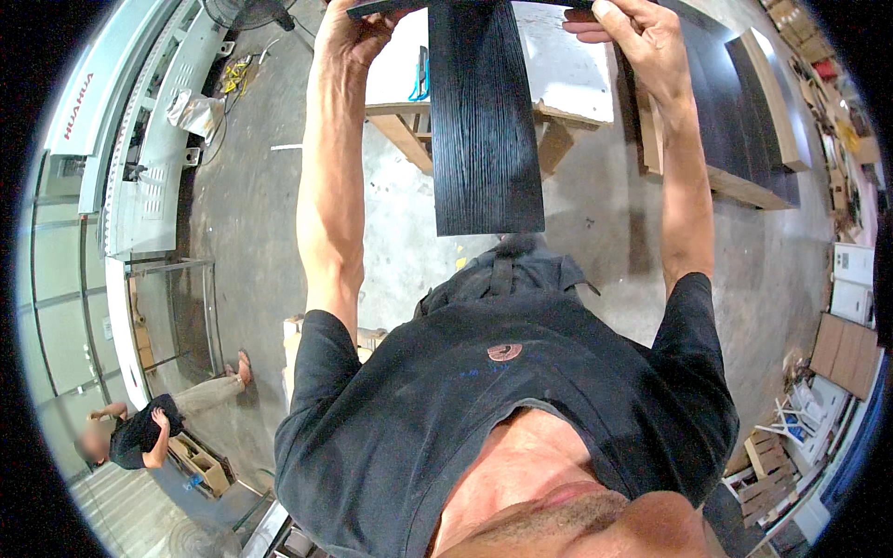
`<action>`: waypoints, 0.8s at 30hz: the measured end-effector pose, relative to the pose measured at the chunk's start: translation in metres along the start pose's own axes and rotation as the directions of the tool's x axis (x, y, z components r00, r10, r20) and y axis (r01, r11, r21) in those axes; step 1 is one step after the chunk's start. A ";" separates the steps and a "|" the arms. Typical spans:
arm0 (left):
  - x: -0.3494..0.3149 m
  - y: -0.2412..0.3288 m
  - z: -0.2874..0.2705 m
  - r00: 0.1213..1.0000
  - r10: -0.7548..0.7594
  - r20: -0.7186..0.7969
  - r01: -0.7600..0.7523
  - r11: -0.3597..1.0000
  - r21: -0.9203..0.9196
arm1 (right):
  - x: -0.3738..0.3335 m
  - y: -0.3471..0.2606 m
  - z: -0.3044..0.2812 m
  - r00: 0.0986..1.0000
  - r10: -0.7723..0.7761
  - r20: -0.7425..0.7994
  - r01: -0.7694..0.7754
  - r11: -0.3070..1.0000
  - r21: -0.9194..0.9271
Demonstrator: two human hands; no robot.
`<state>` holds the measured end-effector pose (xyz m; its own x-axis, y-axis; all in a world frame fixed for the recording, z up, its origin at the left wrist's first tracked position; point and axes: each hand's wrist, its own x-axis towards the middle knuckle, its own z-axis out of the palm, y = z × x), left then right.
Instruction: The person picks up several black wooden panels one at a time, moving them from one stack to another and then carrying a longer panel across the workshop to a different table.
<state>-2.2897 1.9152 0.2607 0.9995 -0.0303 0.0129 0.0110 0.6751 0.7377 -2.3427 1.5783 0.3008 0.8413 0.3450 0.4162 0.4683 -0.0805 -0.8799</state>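
At the top edge of the view, a narrow black strip (395, 7) runs crosswise. My left hand (361, 35) is closed around its left end. My right hand (645, 35) pinches the right end between thumb and fingers, the lower fingers stretched out beneath. A wide black wood-grain board (486, 121) reaches from the strip's middle back toward my body; whether the two are joined I cannot tell. Under them stands a white-topped worktable (572, 79). On it, left of the board, lies a blue-edged tool (420, 79), its kind partly hidden.
Dark panels (712, 93) with pale wooden edges are stacked to my right. A long grey-white machine (153, 158) stands at the left, with a yellow cable (239, 74) on the floor beside it. Another person (149, 428) is at the lower left. Scrap wood (767, 479) piles up along the right.
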 end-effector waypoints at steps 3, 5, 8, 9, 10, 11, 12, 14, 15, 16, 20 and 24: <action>0.003 0.002 -0.005 1.000 -0.007 0.006 0.007 1.000 0.010 | 0.000 0.001 -0.001 1.000 -0.001 -0.004 0.000 0.999 -0.032; 0.004 -0.001 -0.003 1.000 -0.004 0.012 0.004 1.000 0.018 | -0.001 0.005 -0.003 1.000 -0.014 -0.015 0.013 0.999 -0.033; 0.001 -0.004 0.005 1.000 0.012 0.003 -0.012 1.000 0.026 | 0.000 0.010 -0.005 0.999 -0.023 -0.034 0.022 1.000 -0.018; -0.001 -0.004 0.007 1.000 0.022 -0.007 -0.022 0.999 0.031 | 0.000 0.010 -0.004 0.999 -0.021 -0.032 0.021 1.000 -0.004; 0.000 -0.003 0.005 1.000 0.017 0.007 -0.017 1.000 0.026 | 0.000 0.009 -0.004 0.999 -0.020 -0.031 0.020 1.000 0.010; 0.000 -0.002 0.003 1.000 0.011 0.019 -0.012 1.000 0.019 | -0.001 0.009 -0.006 0.998 -0.055 0.003 0.055 0.995 0.086; 0.000 -0.002 0.002 0.999 0.006 0.032 -0.006 1.000 0.013 | -0.002 0.008 -0.009 0.995 -0.092 0.035 0.086 0.983 0.161; 0.000 -0.003 0.001 0.999 0.010 0.037 -0.011 1.000 0.027 | -0.002 0.006 -0.010 0.994 -0.100 0.048 0.091 0.983 0.158; 0.000 -0.004 0.002 0.999 0.010 0.039 -0.012 0.999 0.035 | -0.001 0.004 -0.007 0.997 -0.068 0.031 0.066 0.995 0.078; -0.001 -0.005 0.002 0.999 0.010 0.036 -0.011 1.000 0.030 | -0.001 0.004 -0.006 0.999 -0.038 0.011 0.038 0.999 -0.003; 0.001 -0.003 0.002 0.996 -0.007 0.089 0.007 1.000 0.004 | -0.002 0.004 -0.007 0.999 -0.049 0.017 0.049 0.999 -0.003; 0.001 -0.001 0.004 0.966 -0.050 0.253 0.057 0.998 -0.020 | 0.002 0.016 -0.011 0.995 -0.099 -0.010 0.099 0.994 0.034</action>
<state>-2.2890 1.9122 0.2627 0.9572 -0.2498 0.1465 0.0685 0.6869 0.7235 -2.3308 1.5673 0.2899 0.7935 0.3418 0.5035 0.5399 -0.0137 -0.8416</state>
